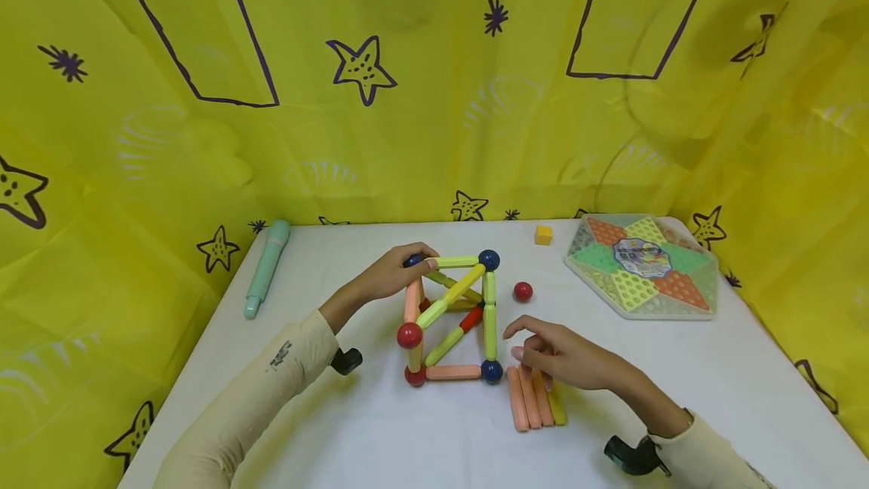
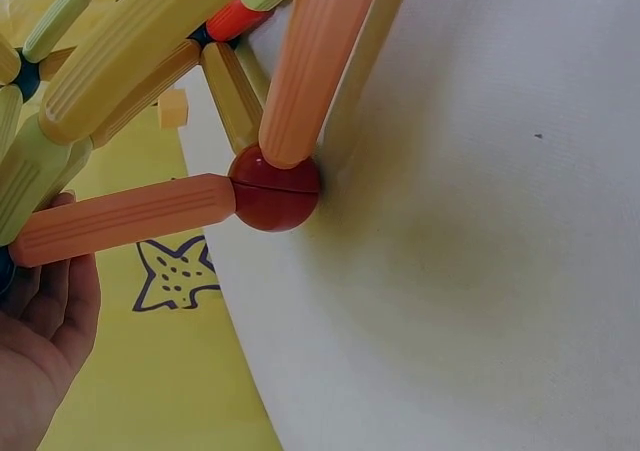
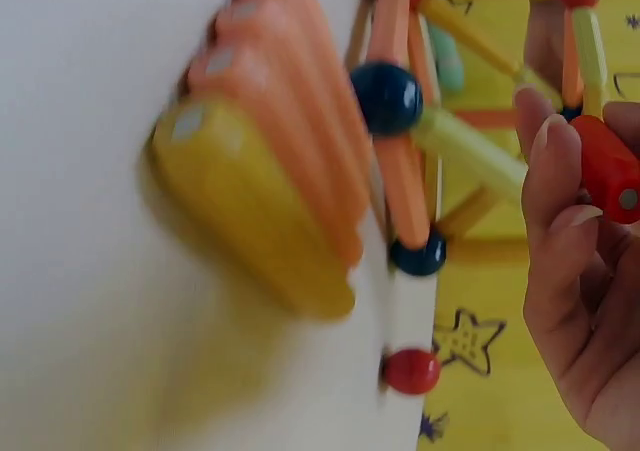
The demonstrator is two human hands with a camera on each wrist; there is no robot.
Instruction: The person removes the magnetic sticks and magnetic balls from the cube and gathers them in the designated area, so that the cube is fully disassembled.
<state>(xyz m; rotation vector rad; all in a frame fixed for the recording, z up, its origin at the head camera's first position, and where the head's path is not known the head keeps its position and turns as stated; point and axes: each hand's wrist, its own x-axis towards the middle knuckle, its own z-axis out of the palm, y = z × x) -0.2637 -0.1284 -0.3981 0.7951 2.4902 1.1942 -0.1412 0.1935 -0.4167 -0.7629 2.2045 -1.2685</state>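
A boxy frame of magnetic sticks and balls (image 1: 452, 373) stands on the white table. My left hand (image 1: 400, 272) grips its far upper left corner, by a blue ball. In the left wrist view the fingers (image 2: 78, 306) curl behind a salmon stick (image 2: 130, 218). To the right of the frame, my right hand (image 1: 566, 353) hovers over a row of salmon and yellow sticks (image 1: 535, 410). A short red stick (image 3: 606, 166) sits among its curled fingers in the right wrist view, the magnet end uncovered. From the head view that red stick is hidden.
Behind the right hand lies a loose red ball (image 1: 523, 292). Farther back are a small orange cube (image 1: 543, 235) and a flat hexagonal board box (image 1: 641, 266). A mint-green tube (image 1: 267, 270) lies along the left edge. Yellow patterned cloth (image 1: 434, 134) encloses the table.
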